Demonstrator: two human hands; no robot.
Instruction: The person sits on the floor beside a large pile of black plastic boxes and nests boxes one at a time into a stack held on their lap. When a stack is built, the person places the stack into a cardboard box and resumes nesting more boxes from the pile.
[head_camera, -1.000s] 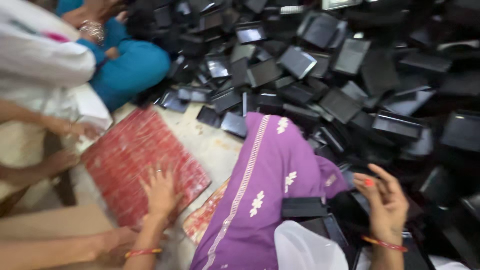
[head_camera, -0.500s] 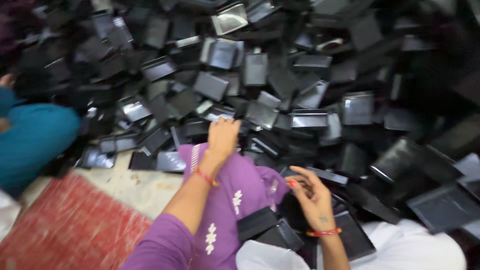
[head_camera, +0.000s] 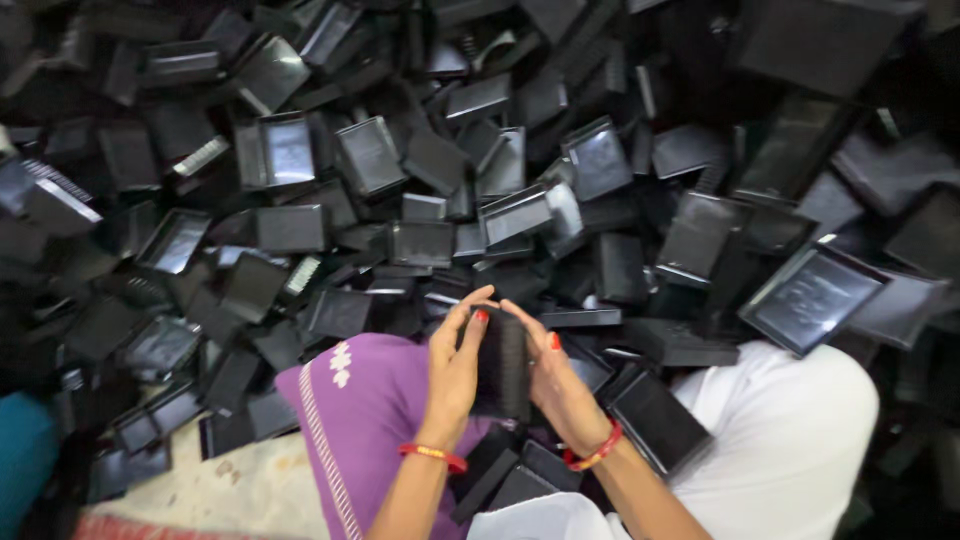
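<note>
My left hand (head_camera: 452, 368) and my right hand (head_camera: 551, 378) both grip one small black plastic tray (head_camera: 503, 362), held on edge between them just above my lap. Each wrist carries a red bangle. Under my arms lie a purple cloth with white embroidery (head_camera: 365, 415) and white trousers (head_camera: 790, 440). Several more black trays (head_camera: 655, 420) rest against my lap close to my right wrist.
A big heap of black plastic trays (head_camera: 420, 180) fills the floor ahead and to both sides. A patch of bare pale floor (head_camera: 240, 490) shows at lower left, with a teal cloth (head_camera: 22, 460) at the left edge.
The view has swung away from the red mat and the other people toward the heap. My left hand reached into the pile, then came back, and both hands now hold one black tray.
</note>
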